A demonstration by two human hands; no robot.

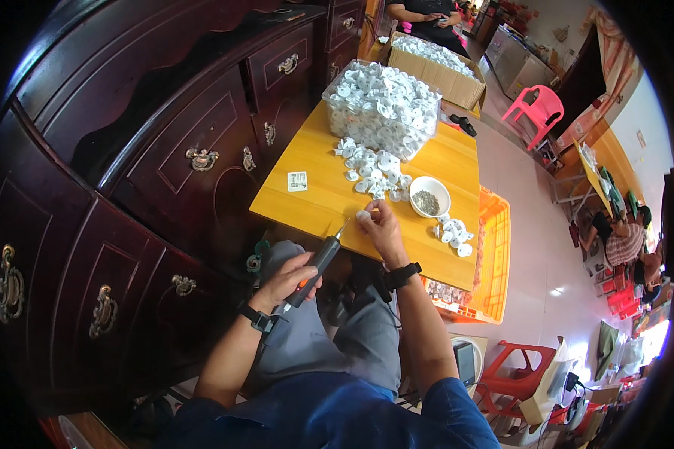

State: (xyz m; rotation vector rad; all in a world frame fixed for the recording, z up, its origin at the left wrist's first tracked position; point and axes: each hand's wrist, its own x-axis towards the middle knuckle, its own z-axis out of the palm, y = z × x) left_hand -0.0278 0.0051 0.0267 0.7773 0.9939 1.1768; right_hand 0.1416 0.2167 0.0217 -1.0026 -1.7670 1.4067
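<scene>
My left hand (289,280) is wrapped round a dark electric screwdriver (319,267), its thin bit angled up and to the right. Close to that tip, my right hand (384,230) pinches a small round white plastic part (363,215) just over the table's near edge. A loose heap of similar white parts (374,170) lies beyond my right hand on the yellow table (307,148). Right of the heap stands a white bowl (440,188) with small metal screws (426,201) in it. Several more white pieces (454,233) lie below the bowl.
A clear tub (386,120) brimming with white parts stands at the table's far end, before a cardboard box (449,84). An orange crate (498,258) is at the right. Dark wooden cabinets (195,135) border the left. Another person (427,19) sits beyond the box.
</scene>
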